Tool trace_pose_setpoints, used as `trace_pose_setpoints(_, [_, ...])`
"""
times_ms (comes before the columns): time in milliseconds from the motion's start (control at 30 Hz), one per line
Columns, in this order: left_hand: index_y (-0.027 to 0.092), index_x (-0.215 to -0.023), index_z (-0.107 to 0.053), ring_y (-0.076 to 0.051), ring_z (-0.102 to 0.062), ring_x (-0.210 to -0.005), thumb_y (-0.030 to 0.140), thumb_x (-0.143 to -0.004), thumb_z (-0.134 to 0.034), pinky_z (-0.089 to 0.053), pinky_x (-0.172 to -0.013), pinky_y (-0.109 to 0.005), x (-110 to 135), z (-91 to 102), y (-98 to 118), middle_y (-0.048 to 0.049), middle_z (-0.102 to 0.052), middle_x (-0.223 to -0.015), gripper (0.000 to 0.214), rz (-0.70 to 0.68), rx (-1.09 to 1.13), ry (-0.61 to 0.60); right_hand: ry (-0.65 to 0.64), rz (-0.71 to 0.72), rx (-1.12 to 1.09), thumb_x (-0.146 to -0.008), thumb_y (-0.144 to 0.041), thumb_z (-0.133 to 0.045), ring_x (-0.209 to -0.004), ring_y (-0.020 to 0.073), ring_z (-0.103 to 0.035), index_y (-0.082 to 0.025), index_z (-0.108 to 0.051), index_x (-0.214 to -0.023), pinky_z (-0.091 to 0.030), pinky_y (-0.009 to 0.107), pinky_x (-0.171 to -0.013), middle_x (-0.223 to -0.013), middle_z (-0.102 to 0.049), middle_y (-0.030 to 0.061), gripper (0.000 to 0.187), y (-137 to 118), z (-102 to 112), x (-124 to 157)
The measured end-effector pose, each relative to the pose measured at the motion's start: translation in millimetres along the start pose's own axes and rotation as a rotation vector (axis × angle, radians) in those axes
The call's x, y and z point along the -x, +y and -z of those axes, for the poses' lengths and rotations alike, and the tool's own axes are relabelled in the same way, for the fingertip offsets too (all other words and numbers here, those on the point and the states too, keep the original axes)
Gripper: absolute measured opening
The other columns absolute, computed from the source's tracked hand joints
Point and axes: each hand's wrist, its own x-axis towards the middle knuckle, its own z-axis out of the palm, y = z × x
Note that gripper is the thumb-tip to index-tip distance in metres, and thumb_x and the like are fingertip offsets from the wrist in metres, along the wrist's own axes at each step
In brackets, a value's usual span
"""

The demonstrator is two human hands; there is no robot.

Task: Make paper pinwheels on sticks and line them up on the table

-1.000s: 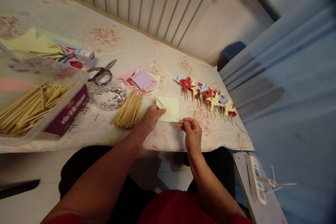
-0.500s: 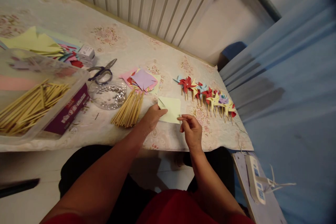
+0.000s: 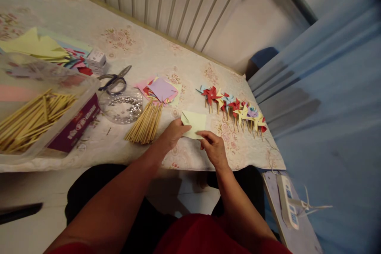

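A pale yellow paper square (image 3: 195,122) lies near the table's front edge, one corner lifted. My left hand (image 3: 173,132) pinches its left edge, fingers closed on it. My right hand (image 3: 212,147) has its fingers closed at the paper's lower right corner, touching it; whether something small is between them I cannot make out. To the left lies a bundle of wooden sticks (image 3: 145,121). A row of finished paper pinwheels (image 3: 235,109) on sticks lies to the right.
A stack of coloured paper squares (image 3: 160,90), a clear dish of pins (image 3: 122,105), scissors (image 3: 114,81), a small white box (image 3: 97,58) and a plastic bin of sticks (image 3: 32,117) sit to the left. A radiator (image 3: 166,0) stands behind; a power strip (image 3: 287,202) lies lower right.
My right hand has moved up and left from just below the paper to its lower right corner. The left hand has kept its hold on the paper.
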Motion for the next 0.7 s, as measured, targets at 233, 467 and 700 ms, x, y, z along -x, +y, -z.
trace_pose_setpoints(233, [0.011,-0.103,-0.066,-0.018,-0.063,-0.081,0.022,-0.065,-0.065,-0.048,-0.075,-0.028,1.8,-5.4,5.5,-0.0058,-0.071,-0.087,0.039,-0.033,-0.063,-0.082,-0.095,-0.03,-0.045,-0.081,-0.029,-0.06,-0.046,0.0098,-0.051,-0.022,-0.069,-0.088,-0.04,0.024,-0.05,-0.069,-0.066,-0.0021,0.013,-8.7,-2.3,-3.0])
trace_pose_setpoints(467, [0.012,-0.099,-0.068,-0.017,-0.062,-0.074,0.022,-0.066,-0.063,-0.046,-0.071,-0.027,3.4,-6.8,8.7,-0.0034,-0.07,-0.079,0.034,-0.048,-0.079,-0.099,-0.112,-0.072,-0.113,-0.08,-0.032,-0.062,-0.046,0.0102,-0.052,-0.022,-0.067,-0.089,-0.039,0.024,-0.049,-0.068,-0.066,-0.0029,0.015,-8.5,-3.8,-6.8])
trace_pose_setpoints(700, [0.012,-0.086,-0.069,-0.013,-0.053,-0.06,0.021,-0.065,-0.064,-0.041,-0.059,-0.024,5.7,-7.9,9.6,-0.0006,-0.063,-0.063,0.023,-0.028,-0.101,-0.071,-0.07,-0.064,-0.145,-0.085,-0.037,-0.056,-0.047,0.0101,-0.049,-0.022,-0.066,-0.081,-0.037,0.024,-0.049,-0.065,-0.063,-0.0025,0.019,-10.6,-9.0,-6.3])
